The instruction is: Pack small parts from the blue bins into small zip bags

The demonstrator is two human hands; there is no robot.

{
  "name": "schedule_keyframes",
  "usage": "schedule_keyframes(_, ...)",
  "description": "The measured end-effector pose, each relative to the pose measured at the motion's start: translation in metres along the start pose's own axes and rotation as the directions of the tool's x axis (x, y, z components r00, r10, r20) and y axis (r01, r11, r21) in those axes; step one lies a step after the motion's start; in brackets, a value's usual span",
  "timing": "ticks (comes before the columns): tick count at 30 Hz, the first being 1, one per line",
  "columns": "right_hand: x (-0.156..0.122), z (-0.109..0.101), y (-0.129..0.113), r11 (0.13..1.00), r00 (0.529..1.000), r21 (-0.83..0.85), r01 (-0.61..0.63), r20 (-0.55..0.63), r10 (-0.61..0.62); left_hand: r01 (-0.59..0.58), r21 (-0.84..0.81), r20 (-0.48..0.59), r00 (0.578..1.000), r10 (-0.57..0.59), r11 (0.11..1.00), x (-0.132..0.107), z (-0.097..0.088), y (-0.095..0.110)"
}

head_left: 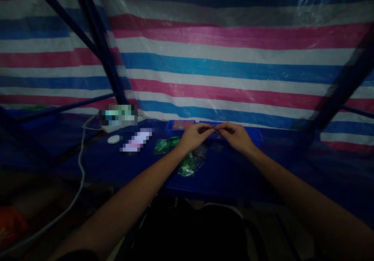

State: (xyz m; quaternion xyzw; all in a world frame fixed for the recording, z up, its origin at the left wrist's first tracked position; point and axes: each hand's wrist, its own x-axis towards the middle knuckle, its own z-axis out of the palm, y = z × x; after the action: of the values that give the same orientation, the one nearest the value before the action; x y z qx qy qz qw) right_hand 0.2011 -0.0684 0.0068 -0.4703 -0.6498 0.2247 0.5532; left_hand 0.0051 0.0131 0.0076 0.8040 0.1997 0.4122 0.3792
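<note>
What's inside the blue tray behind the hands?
The blue plastic tray has a pinkish-red item at its left end. The rest of its inside is hidden behind its front wall, the left hand and the right hand.

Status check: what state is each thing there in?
Left hand, fingers pinched, tips against the right hand.
Right hand, fingers pinched; anything held too small to see.
Blue plastic tray, on the table behind the hands.
Clear plastic bag, lying flat, green items inside.
Green packet, lying flat beside the bag.

Striped pink, white and blue tarpaulin (233, 66) behind blue tubing (99, 46); white cable (82, 163) and power strip (108, 128) at left of frame.
</note>
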Motion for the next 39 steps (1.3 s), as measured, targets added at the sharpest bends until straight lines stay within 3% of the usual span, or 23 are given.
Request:
schedule_keyframes(11, -0.002, 0.006, -0.002, 0.981, 0.999, 0.194, 0.028, 0.018, -0.033, 0.011, 0.062, 0.0, 1.0, -0.011, 0.998, -0.003, 0.0, 0.01)
schedule_keyframes(15, -0.001, 0.005, 0.0, 0.995, 0.998, 0.095, 0.027, 0.062, -0.033, -0.034, 0.075, 0.047, 0.998, 0.03, 0.997, -0.003, 0.001, 0.005)
schedule_keyframes(20, -0.002, 0.003, -0.003, 0.982, 0.993, -0.146, 0.118, 0.026, -0.116, -0.121, 0.144, 0.065, 0.992, 0.112, 0.982, -0.001, -0.005, 0.005)
schedule_keyframes(25, -0.002, 0.002, -0.002, 0.99, 0.996, -0.111, 0.087, -0.002, -0.088, -0.242, 0.171, 0.053, 0.97, 0.237, 0.955, 0.0, -0.01, 0.012)
schedule_keyframes(28, 0.0, 0.0, -0.001, 0.995, 0.999, -0.085, 0.044, 0.007, -0.043, -0.225, 0.238, 0.019, 0.974, 0.227, 0.945, 0.0, -0.011, 0.015)
schedule_keyframes(30, 0.001, -0.005, -0.003, 0.988, 0.997, -0.141, 0.06, -0.046, -0.067, -0.19, 0.308, 0.001, 0.98, 0.199, 0.932, -0.001, -0.013, 0.015)
schedule_keyframes(33, 0.003, -0.019, -0.006, 0.904, 0.977, -0.411, 0.115, -0.119, -0.179, -0.18, 0.39, 0.057, 0.984, 0.171, 0.903, -0.003, -0.017, 0.014)
schedule_keyframes(36, 0.003, -0.04, -0.003, 0.68, 0.941, -0.722, 0.127, -0.128, -0.312, -0.234, 0.396, 0.193, 0.967, 0.169, 0.888, -0.005, -0.021, 0.011)
schedule_keyframes(39, 0.003, -0.059, 0.01, 0.508, 0.949, -0.86, 0.048, -0.119, -0.291, -0.309, 0.356, 0.331, 0.924, 0.19, 0.882, -0.007, -0.021, 0.009)
